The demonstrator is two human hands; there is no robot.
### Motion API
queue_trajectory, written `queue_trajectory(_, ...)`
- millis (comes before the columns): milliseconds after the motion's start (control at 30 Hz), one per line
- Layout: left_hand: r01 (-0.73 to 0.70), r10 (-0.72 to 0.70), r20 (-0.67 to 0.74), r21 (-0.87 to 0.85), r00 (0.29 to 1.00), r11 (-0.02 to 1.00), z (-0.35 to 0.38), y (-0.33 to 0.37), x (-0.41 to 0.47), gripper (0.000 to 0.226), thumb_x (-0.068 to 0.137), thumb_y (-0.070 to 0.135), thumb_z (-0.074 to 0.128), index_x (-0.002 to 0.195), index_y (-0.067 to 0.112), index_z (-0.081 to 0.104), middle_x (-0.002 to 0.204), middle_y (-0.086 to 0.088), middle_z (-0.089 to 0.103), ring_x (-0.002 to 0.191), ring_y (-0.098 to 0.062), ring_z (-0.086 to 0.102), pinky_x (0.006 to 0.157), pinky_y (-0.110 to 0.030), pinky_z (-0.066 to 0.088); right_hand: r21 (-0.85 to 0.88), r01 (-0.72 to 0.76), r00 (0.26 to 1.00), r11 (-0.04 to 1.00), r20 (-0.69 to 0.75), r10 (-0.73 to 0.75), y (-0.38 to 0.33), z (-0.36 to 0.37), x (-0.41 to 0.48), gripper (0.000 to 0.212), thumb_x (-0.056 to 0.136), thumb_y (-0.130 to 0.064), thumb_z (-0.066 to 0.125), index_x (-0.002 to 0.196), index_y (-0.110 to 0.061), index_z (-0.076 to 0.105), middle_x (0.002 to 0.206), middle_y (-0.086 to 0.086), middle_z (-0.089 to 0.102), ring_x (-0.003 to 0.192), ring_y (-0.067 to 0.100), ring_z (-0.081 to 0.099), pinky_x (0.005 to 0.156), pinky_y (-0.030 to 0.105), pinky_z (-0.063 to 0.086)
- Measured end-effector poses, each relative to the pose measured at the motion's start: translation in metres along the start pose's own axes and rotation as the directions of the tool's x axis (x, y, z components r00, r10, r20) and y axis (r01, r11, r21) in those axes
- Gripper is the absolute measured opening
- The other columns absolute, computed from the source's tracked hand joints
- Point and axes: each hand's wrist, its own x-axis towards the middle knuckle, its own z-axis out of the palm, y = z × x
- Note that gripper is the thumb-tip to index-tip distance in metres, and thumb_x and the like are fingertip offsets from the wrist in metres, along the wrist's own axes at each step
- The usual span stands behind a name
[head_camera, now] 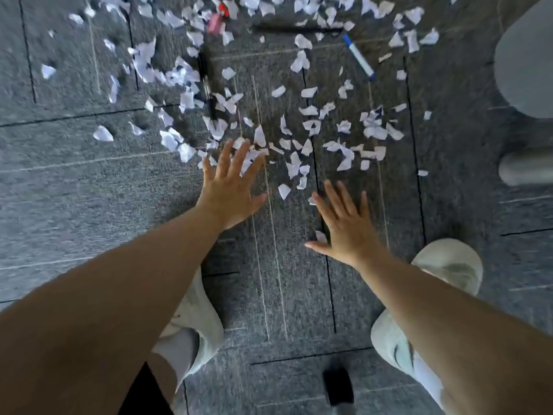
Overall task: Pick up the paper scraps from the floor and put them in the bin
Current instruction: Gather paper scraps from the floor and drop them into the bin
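Several torn white paper scraps [311, 127] lie scattered over the grey carpet floor [89, 190], thickest at the top and middle of the view. My left hand [230, 190] reaches forward with fingers spread, its fingertips over the near edge of the scraps. My right hand [344, 226] is also spread flat, lower and to the right, with a small scrap [320, 236] beside its thumb. Neither hand holds anything. No bin is in view.
A blue-capped white marker [359, 56] lies at upper right. A dark pen [206, 82] and red and pink items [218, 18] lie among the scraps. Grey furniture bases [526, 55] stand at the right edge. My white shoes [449, 265] are below; a black object [338, 386] lies between them.
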Motion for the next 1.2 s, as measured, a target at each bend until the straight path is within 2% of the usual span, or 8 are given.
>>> queue_trajectory(100,0.0,0.001,-0.003,0.09,1.0,0.996,0.01,-0.007,0.018,0.081,0.084,0.068,0.022,0.142,0.029,-0.02,0.151,-0.004,-0.026,0.137,-0.03,-0.025,0.109,-0.059,-0.002,-0.05,0.085,0.989,0.995,-0.116,-0.09,0.01,0.004,0.022,0.097,0.07,-0.082,0.02,0.146,-0.024,0.003,0.154,0.004,0.004,0.139,0.026,0.002,0.102,0.063,-0.002)
queue_trajectory(233,-0.012,0.011,-0.042,-0.012,0.999,1.0,0.014,-0.007,0.037,0.076,0.088,0.061,0.026,0.145,0.026,-0.011,0.154,-0.005,-0.018,0.14,-0.029,-0.019,0.111,-0.053,-0.007,-0.058,0.092,0.964,0.994,-0.243,-0.104,0.014,-0.01,0.056,0.086,0.077,-0.074,0.025,0.144,-0.022,0.014,0.153,0.009,0.014,0.138,0.029,0.007,0.103,0.063,0.002)
queue_trajectory(367,-0.012,0.007,-0.109,-0.049,0.994,0.999,0.004,-0.005,0.043,0.069,0.092,0.051,0.029,0.146,0.022,-0.003,0.155,-0.007,-0.011,0.141,-0.028,-0.016,0.111,-0.048,-0.009,0.112,-0.11,0.945,0.988,-0.296,0.138,0.029,-0.038,0.078,0.084,0.078,-0.073,0.025,0.146,-0.024,0.011,0.155,0.01,0.007,0.14,0.034,0.0,0.106,0.058,-0.004)
queue_trajectory(533,0.094,-0.095,-0.1,-0.013,0.99,0.995,0.0,-0.018,0.045,0.076,0.088,0.061,0.026,0.144,0.028,-0.012,0.154,-0.004,-0.017,0.139,-0.028,-0.022,0.106,-0.06,-0.008,0.295,-0.389,0.864,0.873,-0.213,0.457,0.066,-0.048,0.079,0.091,0.073,-0.075,0.012,0.147,-0.023,0.002,0.156,0.012,-0.004,0.141,0.037,-0.005,0.111,0.06,0.003)
queue_trajectory(633,0.07,-0.074,-0.056,-0.065,0.996,0.995,-0.001,-0.018,0.05,0.076,0.087,0.061,0.028,0.144,0.028,-0.01,0.154,-0.004,-0.017,0.138,-0.03,-0.023,0.109,-0.058,-0.003,0.287,-0.345,0.898,0.894,-0.177,0.403,0.062,-0.047,0.084,0.092,0.075,-0.076,0.013,0.147,-0.021,-0.002,0.156,0.012,-0.007,0.141,0.035,-0.009,0.114,0.054,-0.002)
queue_trajectory(800,-0.097,0.083,-0.082,-0.179,0.993,0.979,-0.009,-0.006,0.054,0.076,0.088,0.052,0.04,0.146,0.022,0.003,0.155,-0.004,-0.001,0.141,-0.026,-0.011,0.113,-0.052,0.009,0.228,0.02,0.974,0.973,-0.224,0.032,0.023,-0.052,0.093,0.094,0.076,-0.075,0.028,0.146,-0.019,0.0,0.156,0.01,-0.005,0.142,0.028,-0.007,0.115,0.051,0.004)
queue_trajectory(1033,-0.158,0.162,-0.044,0.074,0.986,0.985,-0.001,-0.016,0.051,0.109,0.057,0.089,0.027,0.13,0.036,-0.035,0.138,0.004,-0.04,0.129,-0.028,-0.035,0.102,-0.061,-0.016,0.098,0.037,0.985,0.994,-0.173,-0.019,0.011,-0.033,0.077,0.123,0.052,-0.091,0.04,0.141,-0.03,-0.018,0.15,0.0,-0.023,0.136,0.033,-0.021,0.103,0.062,-0.011)
queue_trajectory(1200,-0.025,0.023,-0.078,-0.024,0.997,0.999,-0.006,-0.019,0.073,0.1,0.069,0.081,0.027,0.132,0.03,-0.03,0.147,-0.003,-0.031,0.134,-0.031,-0.027,0.105,-0.051,-0.014,0.187,-0.158,0.97,0.97,-0.154,0.187,0.01,-0.059,0.12,0.12,0.053,-0.092,0.033,0.134,-0.034,-0.034,0.145,0.004,-0.037,0.135,0.037,-0.026,0.103,0.061,-0.014)
